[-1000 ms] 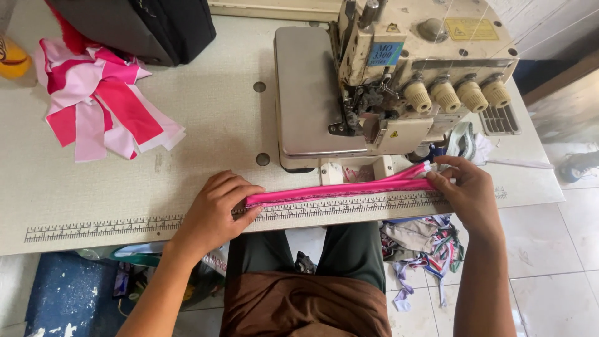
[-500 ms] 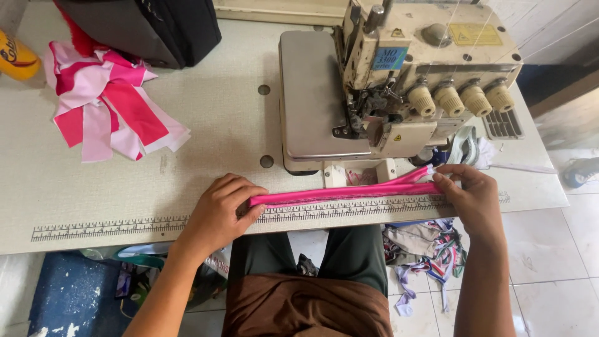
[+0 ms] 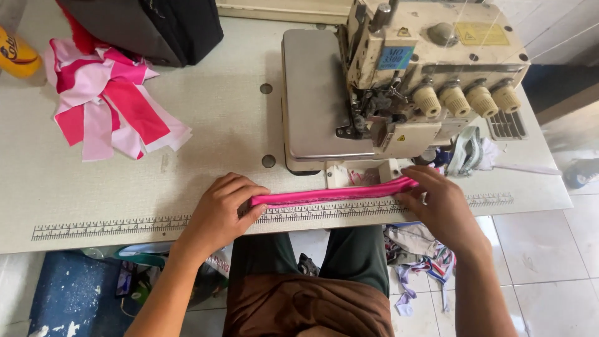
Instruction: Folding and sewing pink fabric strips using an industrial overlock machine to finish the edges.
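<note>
- While the pink strip (image 3: 334,195) lies stretched along the ruler (image 3: 125,225) at the tabletop (image 3: 218,125) edge, the left hand (image 3: 223,209) clamps one end.
- Right hand (image 3: 437,203) pinches the other, before the sewing machine (image 3: 405,81).

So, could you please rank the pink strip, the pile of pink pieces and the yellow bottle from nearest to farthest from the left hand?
1. Pink strip: under the left hand.
2. Pile of pink pieces: up-left on the table.
3. Yellow bottle: far left corner.

1 sewing machine (image 3: 405,81), 4 tension knobs (image 3: 465,100), 1 pink strip (image 3: 334,195), 2 hands (image 3: 221,209)
</note>
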